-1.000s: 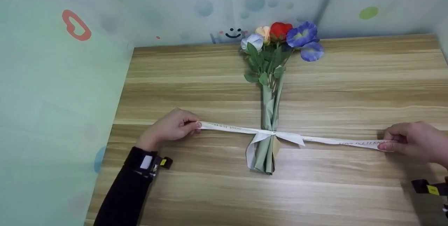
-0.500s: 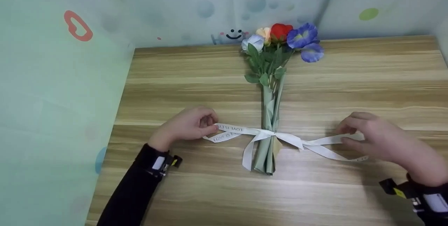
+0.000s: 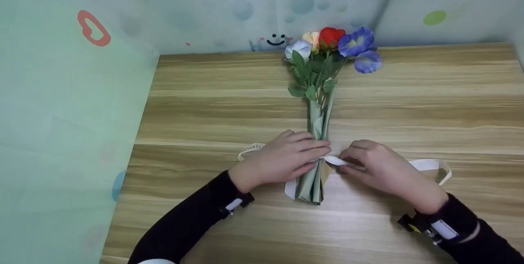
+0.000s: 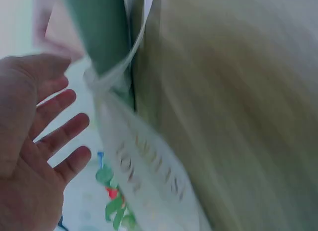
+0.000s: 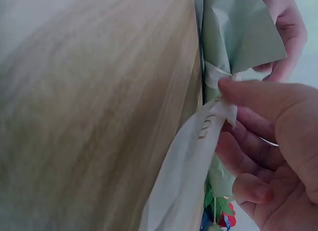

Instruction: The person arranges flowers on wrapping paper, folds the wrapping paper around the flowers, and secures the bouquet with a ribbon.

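A bouquet wrapped in green paper [image 3: 316, 192] lies on the wooden table in the head view, blooms at the far end. White printed ribbon [image 3: 430, 164] is tied round its lower stem part, with loose ends to both sides. My left hand [image 3: 282, 157] reaches across the wrap at the knot, fingers extended; the left wrist view shows them spread beside the paper [image 4: 99, 32], holding nothing. Whether they touch it I cannot tell. With thumb and fingers my right hand [image 3: 380, 170] pinches the ribbon just right of the knot. The left hand covers most of the knot in the head view.
A red rose [image 3: 331, 37], purple flowers [image 3: 356, 43], a pale blue bloom [image 3: 299, 50] and a peach one [image 3: 311, 39] lie near the table's back edge. Printed cloth [image 3: 204, 22] stands behind and at the left of the table [image 3: 221, 104].
Both hands have come inward from the stretched-out ribbon ends to the knot. My left hand has let go of its ribbon end; the right now pinches ribbon close to the knot.
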{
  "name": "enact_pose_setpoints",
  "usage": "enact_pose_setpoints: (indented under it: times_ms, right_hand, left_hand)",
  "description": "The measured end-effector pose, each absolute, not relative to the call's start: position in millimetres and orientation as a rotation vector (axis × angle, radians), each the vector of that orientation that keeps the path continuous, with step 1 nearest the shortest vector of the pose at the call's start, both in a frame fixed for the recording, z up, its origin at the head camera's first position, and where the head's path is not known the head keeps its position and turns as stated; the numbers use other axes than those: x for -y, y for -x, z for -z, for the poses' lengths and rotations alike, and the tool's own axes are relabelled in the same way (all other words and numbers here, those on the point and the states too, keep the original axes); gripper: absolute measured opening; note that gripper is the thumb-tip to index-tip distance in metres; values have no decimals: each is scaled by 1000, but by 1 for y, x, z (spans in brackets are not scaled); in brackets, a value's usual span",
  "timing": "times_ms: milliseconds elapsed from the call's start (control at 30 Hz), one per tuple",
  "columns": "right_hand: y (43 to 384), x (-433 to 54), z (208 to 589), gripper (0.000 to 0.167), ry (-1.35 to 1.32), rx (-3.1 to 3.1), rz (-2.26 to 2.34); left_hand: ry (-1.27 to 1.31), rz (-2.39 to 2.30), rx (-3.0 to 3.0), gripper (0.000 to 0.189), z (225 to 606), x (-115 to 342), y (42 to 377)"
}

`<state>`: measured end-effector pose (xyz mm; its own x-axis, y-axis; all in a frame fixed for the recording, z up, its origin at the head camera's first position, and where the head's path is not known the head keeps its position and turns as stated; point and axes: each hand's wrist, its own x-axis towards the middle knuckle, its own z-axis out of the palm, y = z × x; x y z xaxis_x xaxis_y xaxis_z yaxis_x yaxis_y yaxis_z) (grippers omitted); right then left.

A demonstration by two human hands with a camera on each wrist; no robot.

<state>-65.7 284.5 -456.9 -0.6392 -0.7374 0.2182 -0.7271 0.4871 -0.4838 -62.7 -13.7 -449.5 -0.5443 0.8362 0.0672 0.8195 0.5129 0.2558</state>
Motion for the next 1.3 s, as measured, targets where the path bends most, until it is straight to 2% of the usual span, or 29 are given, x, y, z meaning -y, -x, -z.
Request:
enact_pose_setpoints:
  times_ms: [200, 367, 700, 867, 1100, 1200, 1300]
  right_hand:
    - [68, -286, 460, 23, 1482, -2735, 983]
    - [64, -291, 458, 25, 1507, -2746, 1032]
    - [52, -348, 448, 24, 1320, -2356, 1122]
    - [51, -385, 453, 27, 1309, -2140, 1143]
    - [58, -415, 462, 22, 1172, -2050, 1126]
    - [62, -420, 461, 30, 1140, -2198, 1073]
    - [65, -427, 457, 52, 1059, -2464, 933]
  left_hand:
    - [-1487, -326, -2727, 36, 456, 1, 66]
    - [-1482, -322, -2752, 34, 460, 1, 66]
    - [-1468, -345, -2730, 34, 466, 2, 67]
    - [-1476, -340, -2722, 35, 466, 2, 69]
    - [-1460, -480, -2642, 38, 456, 7, 72]
    - [-1347, -646, -2610, 40, 446, 23, 77]
    - [-1168, -685, -2614, 47, 436, 50, 81]
